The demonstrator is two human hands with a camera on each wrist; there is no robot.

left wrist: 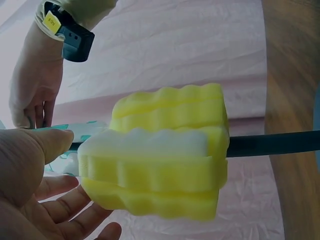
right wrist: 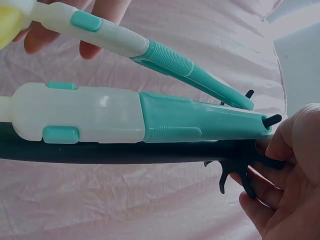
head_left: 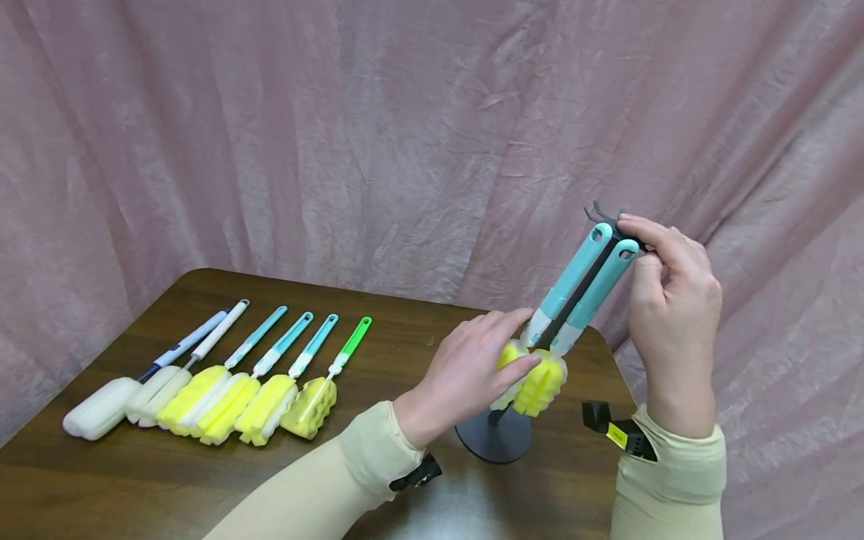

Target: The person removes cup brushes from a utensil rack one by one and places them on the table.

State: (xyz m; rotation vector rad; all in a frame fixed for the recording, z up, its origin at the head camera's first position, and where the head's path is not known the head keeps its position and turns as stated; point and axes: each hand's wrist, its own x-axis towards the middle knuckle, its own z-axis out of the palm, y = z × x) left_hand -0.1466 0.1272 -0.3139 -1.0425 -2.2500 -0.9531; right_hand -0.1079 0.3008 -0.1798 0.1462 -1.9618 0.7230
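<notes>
Two sponge bottle brushes hang by teal handles from the hooks of a black hook stand (head_left: 496, 442): a left brush (head_left: 570, 277) and a right brush (head_left: 602, 296). The stand's pole leans to the right. My right hand (head_left: 675, 300) pinches the hooked top (right wrist: 245, 165) between thumb and fingers. Lower down, my left hand (head_left: 469, 364) holds the left brush around its neck, thumb in front and fingers behind. The yellow-and-white sponge heads (left wrist: 160, 165) sit close together beside the pole and partly hide it.
On the wooden table (head_left: 297, 487), more bottle brushes lie in a row at the left. Among them are a white-headed brush (head_left: 101, 409), several with yellow-and-white sponges (head_left: 266, 412), and a green-handled brush (head_left: 351, 345). A pink curtain (head_left: 405, 150) hangs behind.
</notes>
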